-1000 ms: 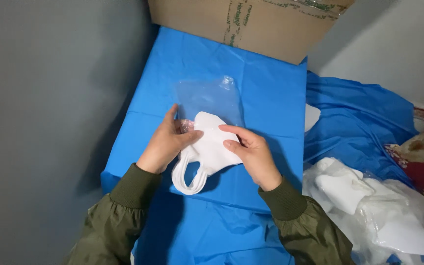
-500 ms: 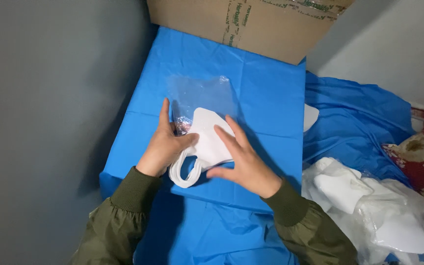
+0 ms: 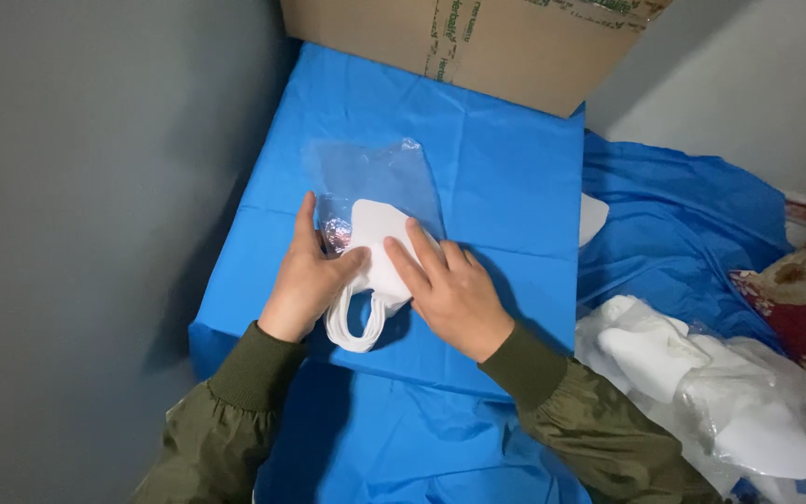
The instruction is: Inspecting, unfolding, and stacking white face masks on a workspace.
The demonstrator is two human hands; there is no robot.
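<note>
Mask [image 3: 377, 245] has slid further into the clear bag [image 3: 370, 182] now; left hand [image 3: 308, 280] pinches the bag's mouth, right hand [image 3: 450, 294] lies flat, open, pressing the mask.

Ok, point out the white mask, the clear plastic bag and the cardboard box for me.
white mask [image 3: 377, 245], head view, on its flat upper panel.
clear plastic bag [image 3: 366, 177], head view, on its empty far half.
cardboard box [image 3: 515, 51], head view, on its front wall.

Blue sheet [image 3: 506, 187] is covering the tabletop, creased, hanging over the near edge. Lying directly on it: a clear plastic bag [image 3: 370, 177] and a white mask [image 3: 380, 247] with ear loops trailing toward the near edge. A brown cardboard box [image 3: 478, 47] is sitting at the far end.
</note>
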